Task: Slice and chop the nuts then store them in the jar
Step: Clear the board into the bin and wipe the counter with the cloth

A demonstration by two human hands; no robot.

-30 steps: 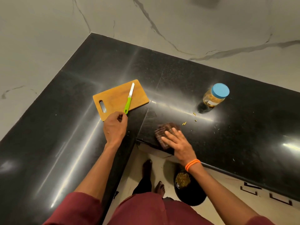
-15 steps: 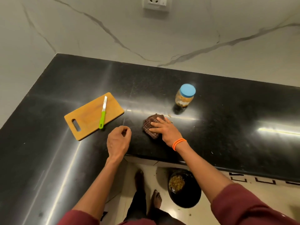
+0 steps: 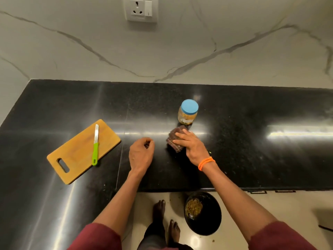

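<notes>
Hiding part of the cloth (image 3: pixel 173 139), the right hand (image 3: pixel 190 146) presses it.

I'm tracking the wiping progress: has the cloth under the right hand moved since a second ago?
Yes. The cloth was near the counter's front edge; the right hand has pushed it back toward the wall, and it now lies just in front of the jar.

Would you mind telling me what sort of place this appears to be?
Most likely a home kitchen: a black stone countertop, a wooden cutting board with a knife on it, and a lidded jar.
</notes>
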